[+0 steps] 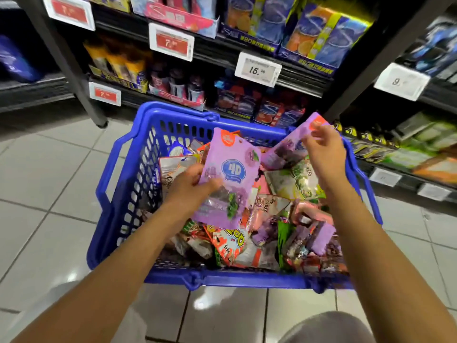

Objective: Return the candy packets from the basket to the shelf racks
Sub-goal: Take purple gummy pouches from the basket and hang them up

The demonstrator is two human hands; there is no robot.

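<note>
Both forearms reach down over a blue basket (118, 194) standing on the tiled floor (49, 169) before the shelf racks (284, 70). Left hand (190, 186) grips a purple candy packet (230, 179) by its left edge, thumb curled over the front — its long axis runs upright, top edge toward the shelves, leaning slightly right. Right hand (321, 149) pinches a second purple packet (289, 147) near its top corner, fingers bent; that packet slants up to the right above the basket's far corner. Two purple packets are held, then — one per hand. Many mixed packets (259, 233) fill the basket, too jumbled to count.
</note>
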